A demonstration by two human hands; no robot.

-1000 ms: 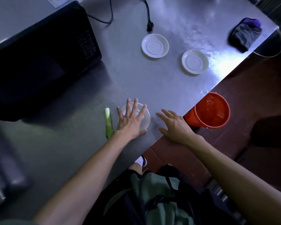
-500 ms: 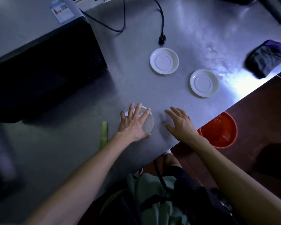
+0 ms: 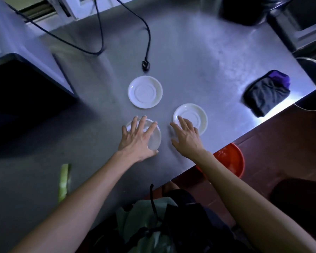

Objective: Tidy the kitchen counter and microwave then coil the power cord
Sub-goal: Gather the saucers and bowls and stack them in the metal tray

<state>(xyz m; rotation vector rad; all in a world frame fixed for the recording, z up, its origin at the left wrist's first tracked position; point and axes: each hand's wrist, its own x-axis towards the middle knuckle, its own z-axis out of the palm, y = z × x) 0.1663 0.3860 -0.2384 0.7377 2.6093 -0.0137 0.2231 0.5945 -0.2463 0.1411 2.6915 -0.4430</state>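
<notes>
My left hand (image 3: 138, 138) lies spread over a white saucer (image 3: 155, 140) on the steel counter (image 3: 199, 61), fingers over its top and thumb at its near rim. My right hand (image 3: 187, 138) is open beside it, its fingertips resting on the near-left rim of a second saucer (image 3: 197, 114). A third saucer (image 3: 145, 91) sits just beyond both. Behind that lies the black plug (image 3: 146, 66) of the power cord (image 3: 148, 33), which trails loose to the back wall. The black microwave (image 3: 26, 99) stands at the left.
A green vegetable strip (image 3: 63, 179) lies on the counter near my left forearm. A dark folded cloth (image 3: 266, 93) sits at the right corner. A red bucket (image 3: 230, 161) stands on the floor below the counter's edge, under my right wrist.
My left hand has slid its saucer away from the green strip toward the two other saucers. My right hand has moved forward from the counter's edge onto the right saucer's rim.
</notes>
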